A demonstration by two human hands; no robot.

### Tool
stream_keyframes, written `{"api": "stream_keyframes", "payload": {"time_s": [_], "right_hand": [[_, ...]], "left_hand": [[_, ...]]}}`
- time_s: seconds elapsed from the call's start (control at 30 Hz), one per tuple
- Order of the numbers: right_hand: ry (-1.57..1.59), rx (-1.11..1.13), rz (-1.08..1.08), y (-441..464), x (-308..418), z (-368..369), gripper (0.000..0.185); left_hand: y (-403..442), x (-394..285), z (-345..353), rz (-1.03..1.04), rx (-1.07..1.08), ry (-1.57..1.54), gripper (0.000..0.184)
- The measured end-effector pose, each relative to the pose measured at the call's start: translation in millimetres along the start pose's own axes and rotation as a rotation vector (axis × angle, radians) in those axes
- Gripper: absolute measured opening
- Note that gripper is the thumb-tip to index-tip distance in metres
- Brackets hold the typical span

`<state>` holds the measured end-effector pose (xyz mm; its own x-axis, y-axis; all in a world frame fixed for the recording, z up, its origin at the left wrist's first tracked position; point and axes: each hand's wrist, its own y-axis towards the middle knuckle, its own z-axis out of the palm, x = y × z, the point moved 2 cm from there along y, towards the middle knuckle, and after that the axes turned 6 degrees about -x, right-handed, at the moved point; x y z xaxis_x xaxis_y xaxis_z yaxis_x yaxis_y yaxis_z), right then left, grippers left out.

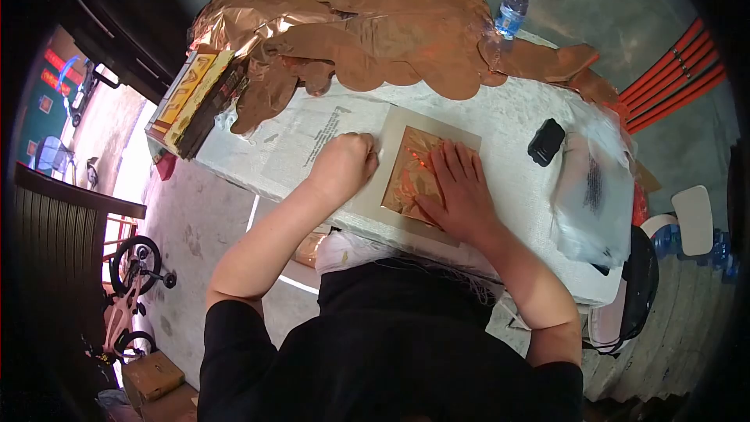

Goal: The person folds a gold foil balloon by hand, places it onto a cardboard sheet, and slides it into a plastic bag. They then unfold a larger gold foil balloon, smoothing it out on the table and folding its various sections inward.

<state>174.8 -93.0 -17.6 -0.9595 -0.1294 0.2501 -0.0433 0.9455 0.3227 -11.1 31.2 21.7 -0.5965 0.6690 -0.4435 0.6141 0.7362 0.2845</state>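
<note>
A square of shiny copper-coloured foil (406,173) lies on a flat grey-beige board (399,119) on the white-covered table. My right hand (459,187) rests flat on the right part of the foil square, its fingers stretched out and slightly apart. To the left of the foil, at the board's left edge, my left hand (345,162) is closed with the fingers curled under. Whatever it may be holding is hidden. Printed text shows on the white wrapping (322,137) beside my left hand.
A large crumpled copper foil sheet (367,51) with scalloped edges covers the table's far side. A water bottle (512,9) stands behind it. A small black object (546,142) and clear plastic bags (594,191) lie to the right. Stacked yellow packets (194,98) sit at the left.
</note>
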Motion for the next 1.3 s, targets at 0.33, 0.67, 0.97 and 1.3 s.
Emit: {"api": "stream_keyframes", "payload": {"time_s": [0.33, 0.67, 0.97, 1.3], "right_hand": [[-0.003, 0.021, -0.002, 1, 1, -2, 0.068], [0.006, 0.025, -0.009, 1, 2, -3, 0.069], [0.009, 0.057, 0.009, 2, 3, -4, 0.070], [-0.001, 0.073, 0.008, 1, 2, -3, 0.076]], "left_hand": [[2, -13, 10, -0.037, -0.027, -0.025, 0.015], [-1, -14, 14, -0.064, -0.004, -0.096, 0.014], [3, -20, 18, -0.099, 0.013, -0.152, 0.015], [-11, -35, 38, 0.101, -0.062, 0.220, 0.016]]}}
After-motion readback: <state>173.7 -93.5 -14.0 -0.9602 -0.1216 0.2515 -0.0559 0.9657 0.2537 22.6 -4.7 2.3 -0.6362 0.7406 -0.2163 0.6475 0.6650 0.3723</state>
